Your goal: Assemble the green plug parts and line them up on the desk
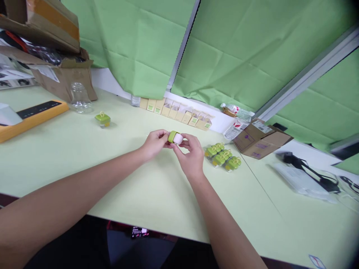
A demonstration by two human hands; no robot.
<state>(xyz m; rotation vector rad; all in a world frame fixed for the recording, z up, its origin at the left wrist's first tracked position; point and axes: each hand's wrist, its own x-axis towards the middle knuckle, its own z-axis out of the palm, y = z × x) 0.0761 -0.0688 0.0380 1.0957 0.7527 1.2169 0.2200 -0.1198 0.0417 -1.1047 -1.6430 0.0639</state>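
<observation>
Both hands meet above the middle of the table around a small green-capped container with a white, rounded part facing right. My left hand pinches the green end between thumb and fingers. On the other side, my right hand grips the white end with its fingertips. To the right of that hand stands a group of several similar green-lidded containers with yellowish loops on top and clear bottoms. One more green-lidded container sits alone at the left.
A clear plastic jar stands before cardboard boxes at left, near an orange-and-black device. Small beige boxes line the wall. Plastic bottles, an opened carton and a headset occupy the right.
</observation>
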